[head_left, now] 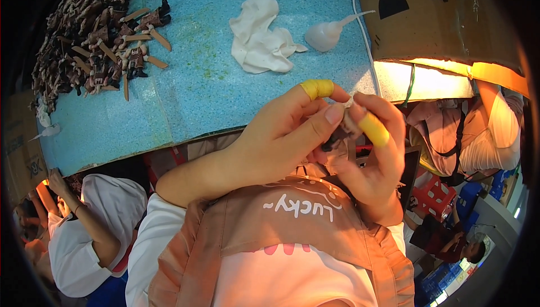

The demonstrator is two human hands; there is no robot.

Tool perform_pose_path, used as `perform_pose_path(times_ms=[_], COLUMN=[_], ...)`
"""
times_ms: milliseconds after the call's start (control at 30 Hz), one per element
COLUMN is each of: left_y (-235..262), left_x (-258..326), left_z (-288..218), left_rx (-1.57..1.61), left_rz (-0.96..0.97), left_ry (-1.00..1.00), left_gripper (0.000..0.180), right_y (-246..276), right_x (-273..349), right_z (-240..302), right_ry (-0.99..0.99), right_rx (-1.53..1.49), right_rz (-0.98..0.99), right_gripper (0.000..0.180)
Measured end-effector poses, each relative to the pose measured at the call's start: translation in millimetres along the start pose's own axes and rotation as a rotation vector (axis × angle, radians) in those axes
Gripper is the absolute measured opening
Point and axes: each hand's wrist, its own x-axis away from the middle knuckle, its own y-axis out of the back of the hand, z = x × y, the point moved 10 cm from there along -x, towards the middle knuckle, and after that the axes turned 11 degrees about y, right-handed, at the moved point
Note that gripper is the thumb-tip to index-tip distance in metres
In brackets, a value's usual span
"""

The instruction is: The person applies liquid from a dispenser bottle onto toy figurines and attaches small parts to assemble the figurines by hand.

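Left hand [289,124] and right hand [378,152] pinch a half-hidden piece [352,126] near-right of the white cloth [256,41], apparently for shared steadiness; squeeze bottle [323,37] right of the cloth, figurine heap [93,37] left, presumably within reach.

Blue table [208,99]: figurines [100,38], cloth [256,40], bottle [323,37]

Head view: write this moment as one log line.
left hand: holds small partly hidden item; right hand: holds same item; blue table: figure pile, white cloth, squeeze bottle

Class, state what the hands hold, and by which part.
The left hand and right hand hold a small pale-and-dark object between them; which part is gripped cannot be told.
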Motion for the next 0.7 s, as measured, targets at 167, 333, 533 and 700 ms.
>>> perform_pose_path(times_ms=[167, 333, 533, 700], left_y=[-11, -11, -13, -13], left_x=[8, 7, 6, 3], left_z=[-6, -7, -5, -6], left_rx=[-0.138, -0.2, -0.201, -0.254], left_rz=[0.084, 0.054, 0.083, 0.109], left_ry=[-0.103, -0.124, -0.122, -0.162], left_gripper=[0.052, 0.056, 0.057, 0.056], right_y=[-4, -10, -13, -14], right_x=[7, 3, 10, 14], right_z=[-20, -18, -21, -24], right_ry=[-0.219, -0.129, -0.179, -0.25], right_rx=[-0.265, -0.151, -0.242, -0.299], right_rz=[-0.1, 0.156, 0.125, -0.042], right_gripper=[0.063, 0.063, 0.063, 0.065])
